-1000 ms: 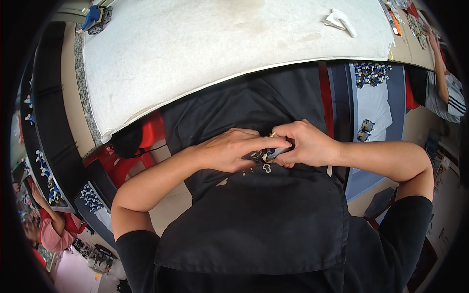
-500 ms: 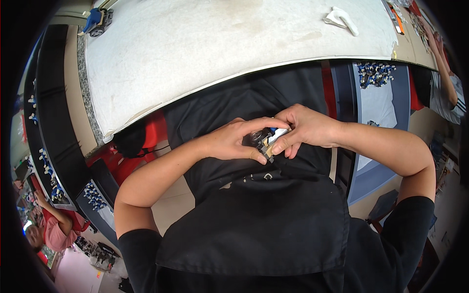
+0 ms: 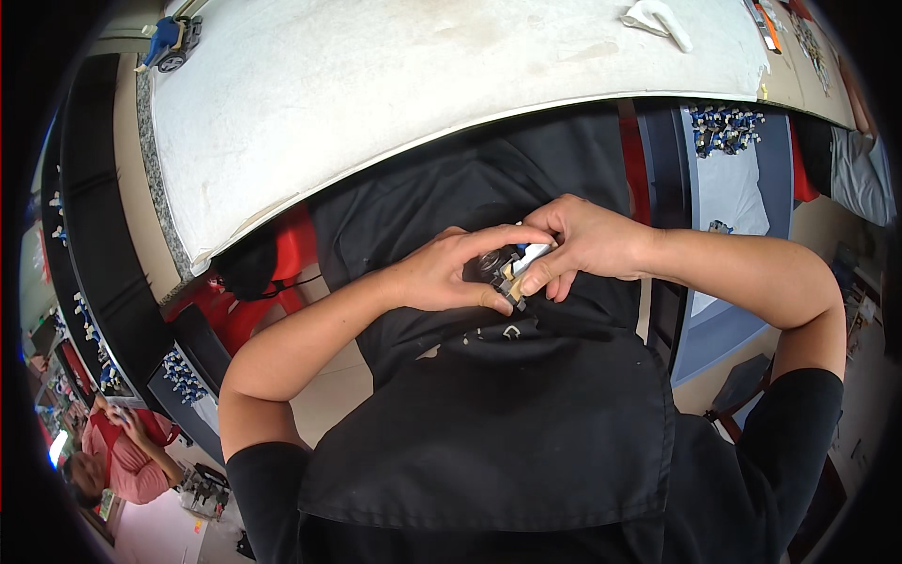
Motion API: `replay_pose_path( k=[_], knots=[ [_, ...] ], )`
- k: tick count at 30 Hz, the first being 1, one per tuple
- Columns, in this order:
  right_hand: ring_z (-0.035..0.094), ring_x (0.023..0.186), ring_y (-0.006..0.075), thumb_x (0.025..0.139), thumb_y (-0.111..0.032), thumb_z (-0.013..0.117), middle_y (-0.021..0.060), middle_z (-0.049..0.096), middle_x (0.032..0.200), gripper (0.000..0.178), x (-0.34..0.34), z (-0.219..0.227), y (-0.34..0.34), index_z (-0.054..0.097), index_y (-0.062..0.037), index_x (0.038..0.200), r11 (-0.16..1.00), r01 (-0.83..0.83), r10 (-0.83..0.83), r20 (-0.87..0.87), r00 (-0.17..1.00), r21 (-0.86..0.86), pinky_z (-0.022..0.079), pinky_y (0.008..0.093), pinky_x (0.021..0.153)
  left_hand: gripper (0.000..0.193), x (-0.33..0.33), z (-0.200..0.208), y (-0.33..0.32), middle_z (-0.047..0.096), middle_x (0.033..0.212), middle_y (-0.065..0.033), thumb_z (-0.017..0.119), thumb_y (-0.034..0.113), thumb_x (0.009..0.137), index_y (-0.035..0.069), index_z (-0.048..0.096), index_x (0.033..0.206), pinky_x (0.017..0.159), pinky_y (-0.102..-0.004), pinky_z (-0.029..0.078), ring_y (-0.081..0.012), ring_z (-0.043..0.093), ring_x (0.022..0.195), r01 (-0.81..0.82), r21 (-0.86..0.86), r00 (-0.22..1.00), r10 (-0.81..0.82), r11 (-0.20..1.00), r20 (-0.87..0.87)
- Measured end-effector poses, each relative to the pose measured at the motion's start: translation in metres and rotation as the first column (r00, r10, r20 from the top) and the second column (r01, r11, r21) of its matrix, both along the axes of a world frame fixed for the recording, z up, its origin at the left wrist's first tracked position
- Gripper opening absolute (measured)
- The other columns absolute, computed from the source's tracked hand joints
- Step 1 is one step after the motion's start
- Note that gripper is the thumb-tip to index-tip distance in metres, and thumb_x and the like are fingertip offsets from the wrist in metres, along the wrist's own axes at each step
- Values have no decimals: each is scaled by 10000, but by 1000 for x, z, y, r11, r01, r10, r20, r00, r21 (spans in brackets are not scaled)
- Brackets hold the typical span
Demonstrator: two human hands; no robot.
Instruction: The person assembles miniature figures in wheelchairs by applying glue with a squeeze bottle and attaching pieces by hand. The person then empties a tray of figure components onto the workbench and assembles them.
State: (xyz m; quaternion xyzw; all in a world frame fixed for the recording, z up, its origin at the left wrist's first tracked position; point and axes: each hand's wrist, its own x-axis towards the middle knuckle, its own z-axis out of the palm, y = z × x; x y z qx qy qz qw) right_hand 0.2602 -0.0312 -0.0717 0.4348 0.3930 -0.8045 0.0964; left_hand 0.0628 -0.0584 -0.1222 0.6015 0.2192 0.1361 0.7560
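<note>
okay, biggest first: you have one table (image 3: 423, 103) with a white cover in front of you, and one black apron (image 3: 489, 442) over your torso and lap. beside you on the right, one grey-blue tray (image 3: 778, 188) holds a packed cluster of small blue pieces (image 3: 725, 130), too many to count, plus one lone piece (image 3: 721, 227) nearer you. low on the left, another blue cluster (image 3: 183, 376), also uncountable. one co-worker in a pink top (image 3: 136, 475) past that.

two hands, both busy. your left hand (image 3: 442, 273) makes a wide c, index finger over the far side, thumb on the near end. your right hand (image 3: 592, 240) is pinched tighter, thumb on top, the other fingers curled under.

on the table: one blue wheeled toy (image 3: 169, 42) at the far left corner, one white glove-like item (image 3: 658, 21) at the far right.

smallest: one small assembly (image 3: 526, 260), white, tan and dark, sits between your hands above the apron. likely light, stiff plastic, a bit slick on the white face; thin bits look snappable. best hold is the body's long edges, off the dark round part.
</note>
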Motion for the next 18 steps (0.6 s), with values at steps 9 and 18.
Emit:
replay_pose_path(
  k=[9, 18],
  knots=[
    [604, 639, 170, 687, -153, 733, 122, 597, 745, 291, 1, -1, -1, 578, 40, 840, 998, 60, -61, -28, 998, -20, 528, 274, 568, 715, -1, -1, 1, 605, 1008, -94, 749, 139, 618, 58, 421, 1248, 850, -326, 430, -204, 585, 956, -10, -46, 1000, 11, 999, 24],
    [599, 587, 150, 650, -157, 743, 85, 584, 697, 279, 2, 23, 1, 546, 12, 753, 906, -97, 113, -16, 993, 411, 448, 248, 477, 712, -1, 15, -1, 578, 962, -67, 743, 121, 614, 189, 437, 1253, 786, -365, 454, -249, 562, 907, -102, 256, 993, 84, 961, 80]
  ],
)
